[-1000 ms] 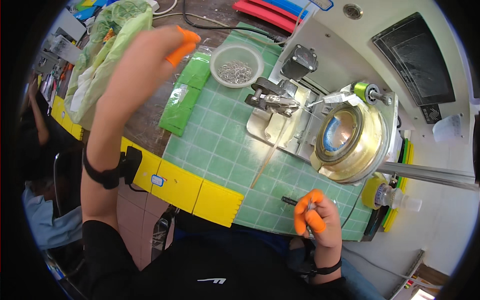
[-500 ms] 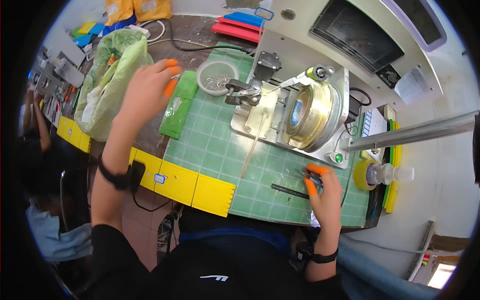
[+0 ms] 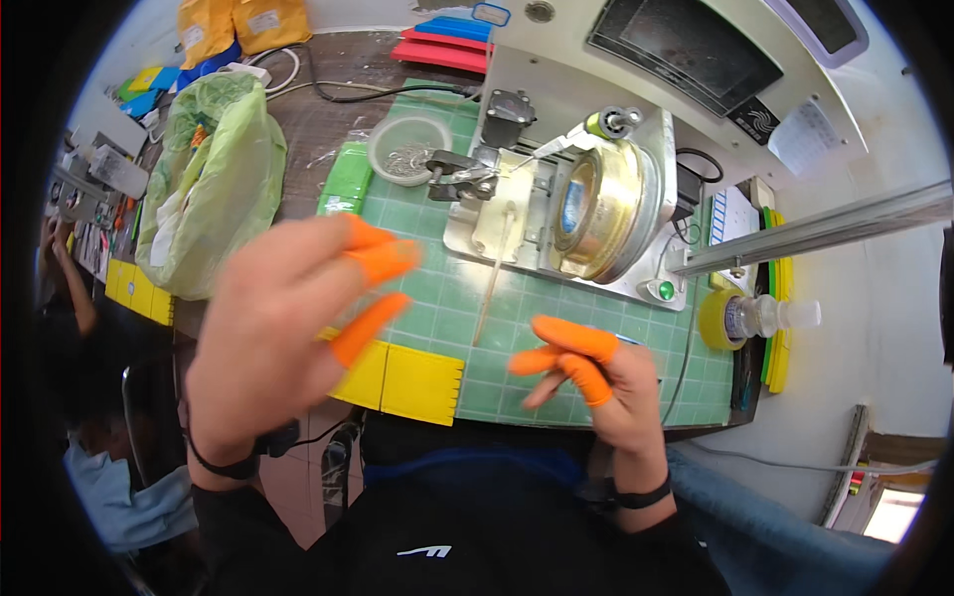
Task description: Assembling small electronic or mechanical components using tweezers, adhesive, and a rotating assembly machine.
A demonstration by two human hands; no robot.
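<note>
My left hand (image 3: 283, 323), blurred by motion, hovers over the near left of the green mat, with orange finger cots on its thumb and fingers. A gap shows between thumb and fingers, and I see nothing in it. My right hand (image 3: 621, 392), also with orange cots, is closed low over the mat's near right side, fingertips bunched toward the left. A thin bluish-grey bit shows behind its knuckles; what it belongs to is hidden. Beyond the hands stand a bowl (image 3: 395, 132) of small metal pieces and a machine with a round brass-coloured wheel (image 3: 618, 233). A thin wooden stick (image 3: 489, 293) leans from the machine's base.
A green packet (image 3: 347, 177) lies left of the bowl. The green-bagged bin (image 3: 260, 164) stands farther left. Yellow strips (image 3: 422, 382) line the near edge. At right are a yellow tape roll (image 3: 712, 320), a clear bottle (image 3: 770, 316) and a metal bar (image 3: 825, 238).
My left hand has come from beside the green packet toward me and right, its pinch opened. My right hand has shifted left and its fingers have drawn together, hiding the black strip.
</note>
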